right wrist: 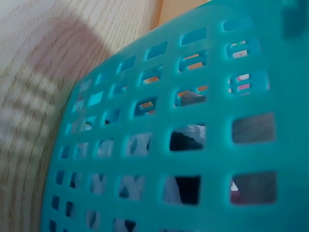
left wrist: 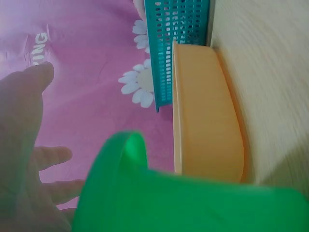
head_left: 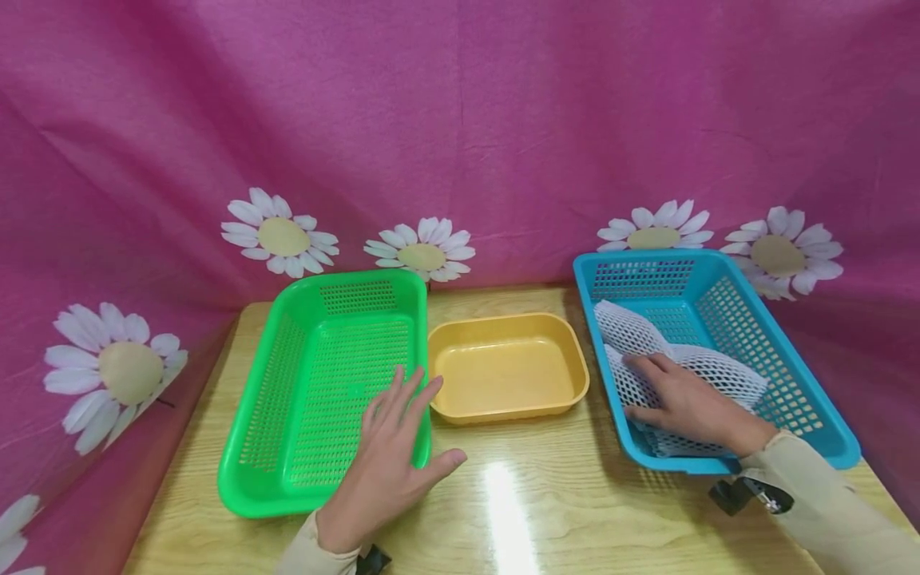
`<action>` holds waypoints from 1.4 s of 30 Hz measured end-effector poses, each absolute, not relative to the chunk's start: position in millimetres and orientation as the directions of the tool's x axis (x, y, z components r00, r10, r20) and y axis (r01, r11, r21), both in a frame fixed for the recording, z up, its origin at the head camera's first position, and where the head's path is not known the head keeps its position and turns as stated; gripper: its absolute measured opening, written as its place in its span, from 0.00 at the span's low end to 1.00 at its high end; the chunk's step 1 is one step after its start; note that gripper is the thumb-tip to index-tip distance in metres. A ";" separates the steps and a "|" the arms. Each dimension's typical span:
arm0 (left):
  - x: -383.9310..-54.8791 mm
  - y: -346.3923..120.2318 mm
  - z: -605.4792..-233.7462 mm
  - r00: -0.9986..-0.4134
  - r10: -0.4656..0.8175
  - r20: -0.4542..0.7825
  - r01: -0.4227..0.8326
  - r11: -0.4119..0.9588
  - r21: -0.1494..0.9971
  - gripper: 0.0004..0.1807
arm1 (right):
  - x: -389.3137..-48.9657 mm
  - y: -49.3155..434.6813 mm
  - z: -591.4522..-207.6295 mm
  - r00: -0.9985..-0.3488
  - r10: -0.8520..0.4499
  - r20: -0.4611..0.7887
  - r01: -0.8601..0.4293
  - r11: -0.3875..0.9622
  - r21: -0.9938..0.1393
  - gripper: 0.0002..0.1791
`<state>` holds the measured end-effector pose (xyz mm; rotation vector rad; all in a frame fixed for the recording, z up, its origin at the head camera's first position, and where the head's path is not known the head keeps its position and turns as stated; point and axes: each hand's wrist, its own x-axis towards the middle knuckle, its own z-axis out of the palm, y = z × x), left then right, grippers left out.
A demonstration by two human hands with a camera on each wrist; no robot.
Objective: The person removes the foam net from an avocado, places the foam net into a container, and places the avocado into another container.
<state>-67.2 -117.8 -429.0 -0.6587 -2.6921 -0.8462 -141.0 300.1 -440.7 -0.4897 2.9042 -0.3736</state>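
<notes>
In the head view, several white foam net sleeves (head_left: 719, 371) lie in the blue basket (head_left: 783, 343) on the right. My right hand (head_left: 690, 403) reaches in over them, thumb and forefinger apart and touching the netting. Its other fingers are hidden, so whether it grips a sleeve does not show. My left hand (head_left: 391, 451) hovers over the right side of the green basket (head_left: 287, 351), fingers spread, holding nothing. The left wrist view shows that hand's fingers (left wrist: 53, 157) beside the green rim. From the right wrist, the blue basket's wall (right wrist: 159, 162) covers most of the work.
Between the two baskets stands a shallow yellow tray (head_left: 510, 371) with nothing in it. All three rest on a wooden table (head_left: 546, 495). A pink cloth (head_left: 460, 136) with daisies hangs behind and at the sides.
</notes>
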 end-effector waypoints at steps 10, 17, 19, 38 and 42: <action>-67.6 -91.1 -429.4 -0.860 0.379 0.342 0.509 0.685 0.521 0.45 | -139.5 300.4 -442.0 -0.920 -0.368 -0.135 -0.314 0.898 -0.308 0.44; -70.2 -73.7 -430.4 -0.845 0.421 0.330 0.534 0.652 0.538 0.44 | -139.0 301.7 -442.3 -0.912 -0.383 -0.148 -0.318 0.887 -0.336 0.46; -71.7 -70.0 -432.1 -0.844 0.429 0.323 0.536 0.649 0.539 0.44 | -139.7 302.1 -442.8 -0.911 -0.384 -0.152 -0.319 0.887 -0.334 0.45; -78.0 -34.3 -440.0 -0.838 0.474 0.271 0.521 0.548 0.654 0.42 | -139.0 302.6 -441.9 -0.912 -0.379 -0.155 -0.314 0.890 -0.330 0.44; -80.9 -26.8 -440.4 -0.839 0.482 0.251 0.508 0.530 0.679 0.42 | -139.0 303.0 -441.3 -0.909 -0.388 -0.154 -0.322 0.887 -0.332 0.44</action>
